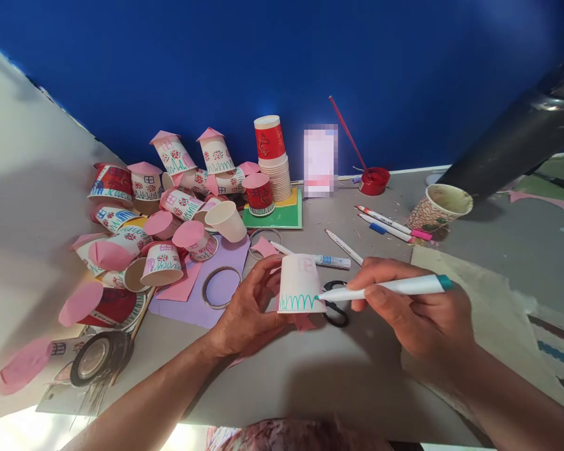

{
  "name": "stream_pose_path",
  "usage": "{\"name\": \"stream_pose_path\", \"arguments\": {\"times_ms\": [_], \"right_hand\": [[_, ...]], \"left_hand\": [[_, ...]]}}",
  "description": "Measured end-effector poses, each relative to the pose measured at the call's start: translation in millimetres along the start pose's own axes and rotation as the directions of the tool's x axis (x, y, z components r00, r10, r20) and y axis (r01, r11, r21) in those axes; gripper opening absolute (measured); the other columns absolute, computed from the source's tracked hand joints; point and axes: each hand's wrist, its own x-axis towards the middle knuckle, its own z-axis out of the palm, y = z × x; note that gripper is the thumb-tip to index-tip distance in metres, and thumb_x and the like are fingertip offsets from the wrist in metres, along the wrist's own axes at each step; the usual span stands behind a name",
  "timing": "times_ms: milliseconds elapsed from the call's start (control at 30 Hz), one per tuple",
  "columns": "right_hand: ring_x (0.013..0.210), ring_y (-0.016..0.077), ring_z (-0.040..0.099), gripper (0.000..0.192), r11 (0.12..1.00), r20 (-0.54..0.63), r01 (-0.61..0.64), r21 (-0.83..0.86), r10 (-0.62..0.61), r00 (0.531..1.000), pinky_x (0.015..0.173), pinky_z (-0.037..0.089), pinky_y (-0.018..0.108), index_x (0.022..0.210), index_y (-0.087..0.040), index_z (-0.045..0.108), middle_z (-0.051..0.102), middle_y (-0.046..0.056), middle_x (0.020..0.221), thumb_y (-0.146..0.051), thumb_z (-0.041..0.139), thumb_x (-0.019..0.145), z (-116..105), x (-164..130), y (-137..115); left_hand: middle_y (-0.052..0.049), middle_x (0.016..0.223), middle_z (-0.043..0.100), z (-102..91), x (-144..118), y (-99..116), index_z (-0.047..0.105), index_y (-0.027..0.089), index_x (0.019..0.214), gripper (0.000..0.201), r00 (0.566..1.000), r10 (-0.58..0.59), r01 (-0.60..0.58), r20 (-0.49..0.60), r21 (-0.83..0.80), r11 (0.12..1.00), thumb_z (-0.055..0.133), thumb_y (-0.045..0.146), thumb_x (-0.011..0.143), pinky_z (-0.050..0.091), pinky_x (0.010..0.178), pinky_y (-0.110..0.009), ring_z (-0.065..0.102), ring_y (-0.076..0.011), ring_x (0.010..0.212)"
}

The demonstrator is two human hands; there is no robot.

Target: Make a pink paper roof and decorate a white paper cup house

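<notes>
Left hand [251, 310]: grip closed around an upturned paper cup [299, 285], held just above the desk [338, 369]. Right hand [418, 313]: grip pinched a teal marker [385, 287], tip touching the cup's green scribble. Scissors [334, 305] lay beneath.

cup pile [160, 213] left | scissors [334, 307] centre | markers [385, 224] right-rear

Heap of decorated paper cups [160, 213], stacked red cups [272, 156], scissors [334, 310], tape roll [94, 358], red paint dish [374, 180], purple paper [225, 257]
</notes>
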Motion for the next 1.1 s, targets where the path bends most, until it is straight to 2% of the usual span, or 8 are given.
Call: {"name": "stream_pose_path", "arguments": {"times_ms": [233, 533, 700, 867, 1000, 1100], "right_hand": [[0.056, 0.0134, 0.058, 0.026, 0.999, 0.026, -0.038, 0.025, 0.038, 0.999, 0.052, 0.044, 0.027, 0.082, -0.023, 0.074, 0.066, -0.001, 0.063, -0.032, 0.059, 0.102, 0, 0, -3], [0.056, 0.0137, 0.06, 0.022, 0.997, -0.046, -0.056, 0.051, 0.058, 0.997, 0.052, 0.046, 0.027, 0.087, -0.025, 0.075, 0.069, -0.001, 0.068, -0.034, 0.061, 0.101, 2, 1, -3], [0.057, 0.0138, 0.06, 0.027, 0.994, 0.01, -0.079, 0.075, 0.078, 0.997, 0.054, 0.047, 0.027, 0.082, -0.023, 0.073, 0.065, -0.002, 0.063, -0.033, 0.059, 0.102, 1, 1, -3], [0.057, 0.0147, 0.063, 0.026, 0.992, -0.14, -0.066, 0.105, 0.081, 0.987, 0.053, 0.049, 0.027, 0.083, -0.024, 0.074, 0.069, -0.001, 0.064, -0.038, 0.062, 0.101, -1, 2, 0], [0.054, 0.0141, 0.061, 0.02, 0.995, -0.232, -0.088, 0.053, 0.098, 0.968, 0.052, 0.048, 0.027, 0.095, -0.025, 0.076, 0.071, -0.001, 0.065, -0.041, 0.064, 0.101, 0, 5, 6], [0.059, 0.0144, 0.064, 0.019, 0.994, -0.261, -0.097, -0.051, 0.08, 0.962, 0.055, 0.05, 0.028, 0.104, -0.026, 0.076, 0.077, 0.001, 0.076, -0.04, 0.065, 0.1, 1, 7, 14]], "left_hand": [[-0.012, 0.141, 0.065, 0.3, 0, -1, 0.059, 0.032, 0.134, 0.084, 0.999, 0.002, -0.002, -0.041, 0.017, 1.0, 0.1, 0.032, 0.06, 0.05, 0.112, -0.055, 0.057, -0.0385, 0.137], [-0.012, 0.14, 0.064, 1.6, -1, -3, 0.056, 0.031, 0.135, 0.08, 1.0, -0.019, 0.018, -0.016, -0.045, 0.999, 0.097, 0.027, 0.066, 0.055, 0.105, -0.051, 0.06, -0.0365, 0.133], [-0.012, 0.138, 0.065, 0.7, 0, -2, 0.057, 0.03, 0.134, 0.083, 1.0, 0.006, -0.006, -0.023, 0.002, 1.0, 0.099, 0.03, 0.063, 0.052, 0.109, -0.052, 0.058, -0.037, 0.135], [-0.011, 0.14, 0.063, 0.1, -1, -2, 0.053, 0.031, 0.136, 0.078, 0.999, 0.03, -0.029, -0.016, 0.043, 0.999, 0.095, 0.026, 0.069, 0.049, 0.112, -0.051, 0.06, -0.034, 0.133], [-0.01, 0.145, 0.059, -0.7, -2, 0, 0.051, 0.032, 0.138, 0.076, 0.993, 0.115, -0.104, -0.033, 0.238, 0.966, 0.09, 0.018, 0.074, 0.042, 0.119, -0.049, 0.057, -0.0308, 0.137], [-0.01, 0.145, 0.058, -1.9, -3, 2, 0.05, 0.031, 0.139, 0.075, 0.986, 0.152, -0.125, -0.063, 0.315, 0.941, 0.088, 0.017, 0.076, 0.043, 0.119, -0.048, 0.056, -0.0302, 0.137]]}}
